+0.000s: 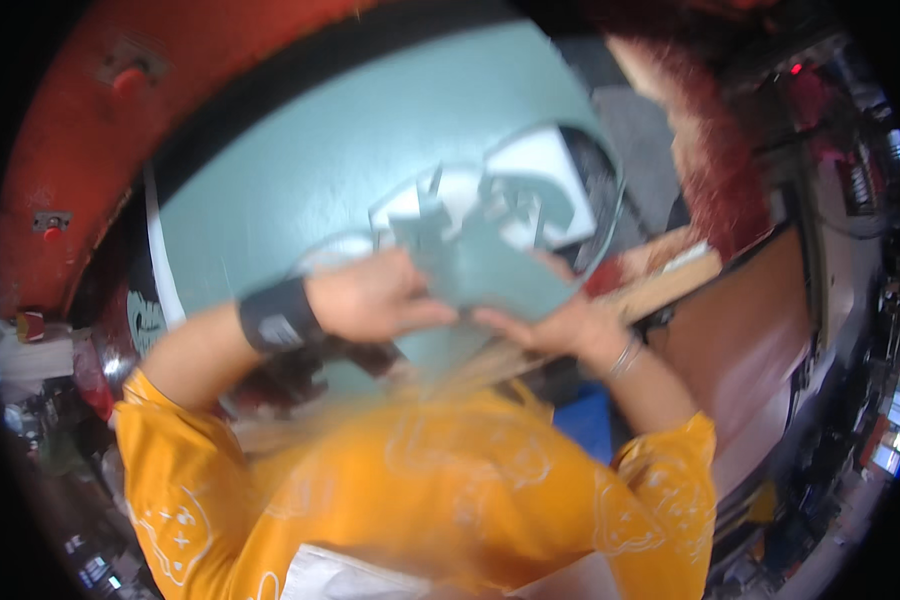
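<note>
Between my two hands is a flat grey-green sheet piece [500, 268] with an uneven outline, smeared by motion. My left hand [365, 297], with a black band at its wrist, closes on the piece's left edge. On the other side my right hand [560, 322] grips it, thumb at the near edge and fingers partly hidden beneath. Beyond lies a large sheet of the same grey-green colour [310, 150]. White areas [545, 185] show through cut-out gaps in it, just past the held piece.
A red-orange machine frame [120, 110] with round red buttons rises at the far left. Right of the sheet are a wooden bar [670, 285] and a brown panel [735, 320]. A blue object [582, 422] sits below my right forearm. Dark, blurred pieces [290, 380] lie near my left forearm.
</note>
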`<state>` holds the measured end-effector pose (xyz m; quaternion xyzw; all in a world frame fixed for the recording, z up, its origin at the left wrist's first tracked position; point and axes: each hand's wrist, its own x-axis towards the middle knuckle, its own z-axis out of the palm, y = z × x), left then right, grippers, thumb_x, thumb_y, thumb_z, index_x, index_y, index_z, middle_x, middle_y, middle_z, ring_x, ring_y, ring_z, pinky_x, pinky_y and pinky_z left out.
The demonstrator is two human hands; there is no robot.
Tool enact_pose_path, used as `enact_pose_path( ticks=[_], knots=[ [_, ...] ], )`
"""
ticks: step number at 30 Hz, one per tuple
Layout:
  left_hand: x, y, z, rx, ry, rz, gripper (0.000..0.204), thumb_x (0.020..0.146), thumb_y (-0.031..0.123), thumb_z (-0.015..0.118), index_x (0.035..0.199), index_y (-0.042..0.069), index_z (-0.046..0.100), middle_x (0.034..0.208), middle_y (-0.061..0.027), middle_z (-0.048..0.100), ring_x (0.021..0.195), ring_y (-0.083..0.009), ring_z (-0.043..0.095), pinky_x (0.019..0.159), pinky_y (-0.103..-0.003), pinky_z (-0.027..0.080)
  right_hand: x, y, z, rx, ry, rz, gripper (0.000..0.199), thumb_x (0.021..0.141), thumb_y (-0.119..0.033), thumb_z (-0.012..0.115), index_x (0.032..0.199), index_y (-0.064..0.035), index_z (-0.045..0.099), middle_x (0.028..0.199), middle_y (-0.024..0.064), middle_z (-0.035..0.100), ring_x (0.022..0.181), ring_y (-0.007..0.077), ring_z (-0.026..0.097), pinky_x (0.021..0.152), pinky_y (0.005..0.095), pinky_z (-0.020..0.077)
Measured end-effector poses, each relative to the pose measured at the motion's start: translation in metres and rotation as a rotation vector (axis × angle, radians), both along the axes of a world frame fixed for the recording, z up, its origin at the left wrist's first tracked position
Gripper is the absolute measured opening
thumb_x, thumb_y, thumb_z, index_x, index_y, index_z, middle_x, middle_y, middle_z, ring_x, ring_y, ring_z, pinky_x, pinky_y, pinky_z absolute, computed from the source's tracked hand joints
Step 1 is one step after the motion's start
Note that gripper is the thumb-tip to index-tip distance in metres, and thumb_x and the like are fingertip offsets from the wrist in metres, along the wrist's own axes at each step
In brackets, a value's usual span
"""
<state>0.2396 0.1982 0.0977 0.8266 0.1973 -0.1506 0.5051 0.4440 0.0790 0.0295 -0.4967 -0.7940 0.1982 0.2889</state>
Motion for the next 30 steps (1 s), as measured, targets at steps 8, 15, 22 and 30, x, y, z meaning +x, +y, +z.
enact_pose_path(
  ticks=[8,15,22,30],
  knots=[
    [0.009,-0.041,-0.032,-0.075,-0.321,0.379,0.03,0.086,0.028,0.061,0.098,0.001,0.063,0.075,-0.0131,0.064,0.061,-0.0145,0.055,0.059,-0.031,0.047,0.031,-0.01,0.15,-0.908,-0.113,0.39,0.036,0.081,-0.017,0.062,0.113,-0.0021,0.057,0.091,0.0137,0.065,0.086,0.0242,0.064,0.077,0.0324,0.0502],
    [0.011,-0.034,-0.085,-0.15,-0.354,0.332,0.038,0.085,0.019,0.06,0.117,0.0,0.054,0.106,-0.0095,0.062,0.093,-0.0135,0.053,0.083,-0.03,0.045,0.045,0.119,0.314,0.255,0.024,0.099,0.019,0.084,-0.005,0.055,0.099,0.0039,0.06,0.086,0.0042,0.061,0.077,0.0101,0.059,0.071,0.024,0.048],
    [0.007,-0.034,-0.079,-0.082,-0.281,0.335,0.043,0.085,0.041,0.058,0.09,-0.001,0.063,0.086,-0.017,0.061,0.082,-0.0225,0.055,0.072,-0.038,0.042,-0.066,0.257,0.342,0.145,0.158,0.25,0.019,0.09,-0.013,0.054,0.098,0.0005,0.063,0.08,-0.0006,0.06,0.071,0.0058,0.054,0.066,0.0211,0.0459],
    [0.014,-0.029,-0.076,-0.215,-0.576,0.386,0.03,0.086,0.029,0.06,0.078,0.0,0.059,0.065,-0.0037,0.056,0.061,-0.0111,0.049,0.055,-0.029,0.04,-0.224,0.367,0.34,0.675,-0.245,0.173,0.025,0.081,-0.023,0.05,0.084,-0.0047,0.068,0.079,0.0177,0.066,0.078,0.0343,0.064,0.074,0.0417,0.0482]
  ],
)
